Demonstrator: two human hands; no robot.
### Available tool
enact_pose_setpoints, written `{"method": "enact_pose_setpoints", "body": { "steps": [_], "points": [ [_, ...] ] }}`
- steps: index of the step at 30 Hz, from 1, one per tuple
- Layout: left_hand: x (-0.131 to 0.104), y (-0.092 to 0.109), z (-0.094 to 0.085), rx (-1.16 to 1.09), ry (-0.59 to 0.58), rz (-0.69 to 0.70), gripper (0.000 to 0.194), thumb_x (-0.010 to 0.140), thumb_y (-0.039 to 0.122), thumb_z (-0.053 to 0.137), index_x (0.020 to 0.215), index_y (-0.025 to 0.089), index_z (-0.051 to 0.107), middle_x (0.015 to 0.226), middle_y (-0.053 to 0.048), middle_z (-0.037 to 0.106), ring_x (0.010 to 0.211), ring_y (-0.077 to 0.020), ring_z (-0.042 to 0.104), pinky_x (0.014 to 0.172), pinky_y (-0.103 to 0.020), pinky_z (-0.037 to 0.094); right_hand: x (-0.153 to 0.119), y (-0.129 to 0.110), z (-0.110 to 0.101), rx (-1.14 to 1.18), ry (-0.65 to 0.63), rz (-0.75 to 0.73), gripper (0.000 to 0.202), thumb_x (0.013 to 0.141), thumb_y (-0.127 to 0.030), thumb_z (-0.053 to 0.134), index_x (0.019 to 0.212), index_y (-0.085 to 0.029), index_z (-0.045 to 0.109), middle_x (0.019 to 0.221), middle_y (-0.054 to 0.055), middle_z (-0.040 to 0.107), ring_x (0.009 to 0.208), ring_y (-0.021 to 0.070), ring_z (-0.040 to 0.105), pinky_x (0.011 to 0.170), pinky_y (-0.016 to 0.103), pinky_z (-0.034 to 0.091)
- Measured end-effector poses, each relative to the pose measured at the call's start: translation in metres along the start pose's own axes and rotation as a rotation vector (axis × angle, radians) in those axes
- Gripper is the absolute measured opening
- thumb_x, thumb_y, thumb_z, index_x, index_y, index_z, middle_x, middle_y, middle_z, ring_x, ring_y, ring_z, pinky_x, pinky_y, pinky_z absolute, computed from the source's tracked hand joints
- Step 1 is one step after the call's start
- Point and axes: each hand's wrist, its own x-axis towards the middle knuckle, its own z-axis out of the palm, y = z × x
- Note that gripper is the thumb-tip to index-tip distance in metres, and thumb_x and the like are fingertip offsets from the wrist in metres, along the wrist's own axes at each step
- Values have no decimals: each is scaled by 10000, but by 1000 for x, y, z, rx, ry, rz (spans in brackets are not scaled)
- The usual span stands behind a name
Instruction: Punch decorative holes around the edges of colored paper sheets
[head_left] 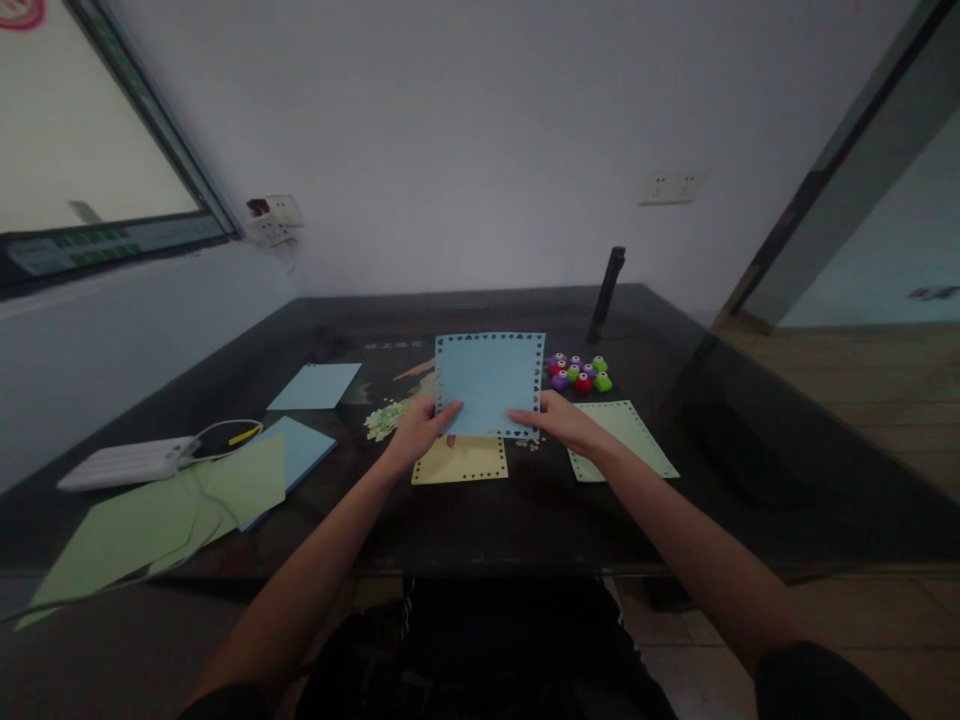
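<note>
Between my two hands I hold up a light blue sheet of paper (489, 375) with small shapes punched along its edges. My left hand (424, 428) grips its lower left edge, thumb in front. At its lower right edge, my right hand (559, 420) pinches it the same way. Below and partly behind the blue sheet lies a yellow sheet with a punched border (459, 463). A pale green sheet with a punched border (626, 435) is on the table by my right forearm. Small paper bits (384, 420) are heaped left of my left hand.
Several red, purple and green craft punches (579, 373) cluster behind my right hand. On the left are a plain blue sheet (315, 386), stacked green sheets (165, 510), and a white power strip or charger (131, 462) with a cable. A black upright object (607, 290) stands at the back right.
</note>
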Motion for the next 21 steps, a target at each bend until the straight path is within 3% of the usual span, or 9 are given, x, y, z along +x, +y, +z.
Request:
{"method": "enact_pose_setpoints", "body": {
  "steps": [5, 10, 16, 21],
  "points": [
    [7, 20, 12, 34, -57, 56, 405, 851, 433, 480, 541, 174, 517, 446, 8, 550, 447, -101, 486, 469, -221, 380, -10, 2, -8, -49, 88, -26, 286, 707, -377, 693, 879, -152, 659, 845, 98, 706, 706, 221, 651, 641, 389, 560],
    [19, 29, 28, 40, -82, 95, 385, 858, 411, 477, 562, 170, 526, 456, 9, 552, 453, -95, 482, 481, -220, 377, -23, 0, -23, -51, 78, -22, 307, 695, -444, 685, 781, -155, 627, 665, 65, 669, 504, 161, 580, 516, 339, 532],
    [31, 30, 47, -5, -88, 81, 371, 846, 434, 483, 592, 167, 534, 452, 13, 542, 437, -93, 473, 444, -213, 349, -30, 7, -40, 50, 61, -35, 304, 690, -386, 693, 857, -151, 598, 767, 81, 665, 576, 167, 597, 508, 312, 520],
    [34, 33, 56, -30, -74, 52, 357, 837, 442, 493, 606, 171, 528, 460, 7, 551, 435, -99, 480, 430, -215, 341, -27, 8, -42, 94, 99, -57, 360, 683, -348, 689, 967, -151, 586, 923, 105, 655, 655, 175, 602, 474, 285, 508]
  ]
}}
